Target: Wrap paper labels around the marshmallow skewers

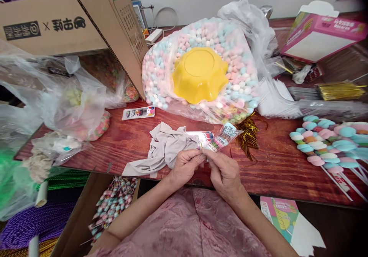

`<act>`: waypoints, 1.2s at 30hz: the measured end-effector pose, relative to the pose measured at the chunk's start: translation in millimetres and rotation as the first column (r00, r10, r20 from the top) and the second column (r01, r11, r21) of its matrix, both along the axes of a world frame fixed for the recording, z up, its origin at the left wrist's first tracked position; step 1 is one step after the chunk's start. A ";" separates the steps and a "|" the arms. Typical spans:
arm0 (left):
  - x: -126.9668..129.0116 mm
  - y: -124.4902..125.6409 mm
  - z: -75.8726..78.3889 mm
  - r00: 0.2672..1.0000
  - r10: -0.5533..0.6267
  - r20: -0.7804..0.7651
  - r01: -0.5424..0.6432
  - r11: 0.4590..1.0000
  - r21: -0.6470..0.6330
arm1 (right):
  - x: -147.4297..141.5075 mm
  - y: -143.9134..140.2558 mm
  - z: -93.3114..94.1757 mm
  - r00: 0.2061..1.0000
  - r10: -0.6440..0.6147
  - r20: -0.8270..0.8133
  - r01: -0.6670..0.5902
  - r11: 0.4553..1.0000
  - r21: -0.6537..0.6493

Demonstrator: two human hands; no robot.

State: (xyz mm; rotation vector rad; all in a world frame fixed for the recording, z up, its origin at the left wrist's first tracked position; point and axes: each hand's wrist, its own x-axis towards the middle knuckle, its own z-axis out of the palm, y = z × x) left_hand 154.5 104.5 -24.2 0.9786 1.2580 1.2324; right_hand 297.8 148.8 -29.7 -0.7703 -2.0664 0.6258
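Observation:
My left hand (185, 167) and my right hand (225, 172) meet at the front of the table, fingertips pinched together. Between them is the near end of a small clear printed candy bag (225, 136), which points away to the upper right. What the fingertips pinch exactly is mostly hidden. A crumpled grey cloth (168, 144) lies beside my left hand. Behind the fingers, partly covered, are white printed packets (205, 135). To the right of the bag sits a bunch of gold twist ties (247, 136).
A yellow scalloped bowl (199, 74) rests upside down on a big bag of pastel marshmallows (155, 69). Marshmallow skewers (330, 144) lie at right. A cardboard box (57, 23) stands at left. Below the table edge is a carton of wrapped sweets (115, 203).

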 end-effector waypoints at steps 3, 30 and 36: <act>-0.3 -0.7 1.9 0.999 0.020 -0.046 -0.019 1.000 0.025 | 3.6 -5.8 -5.2 0.998 -0.011 -0.069 0.010 1.000 -0.017; -10.8 -0.5 15.4 0.712 -0.526 0.465 0.678 0.686 -0.264 | 58.8 6.4 34.5 0.837 0.451 0.309 -0.543 0.753 0.371; -11.8 18.6 12.4 0.472 -0.717 0.513 0.879 0.430 -0.208 | 56.2 11.1 28.2 0.773 0.584 0.249 -0.625 0.630 0.461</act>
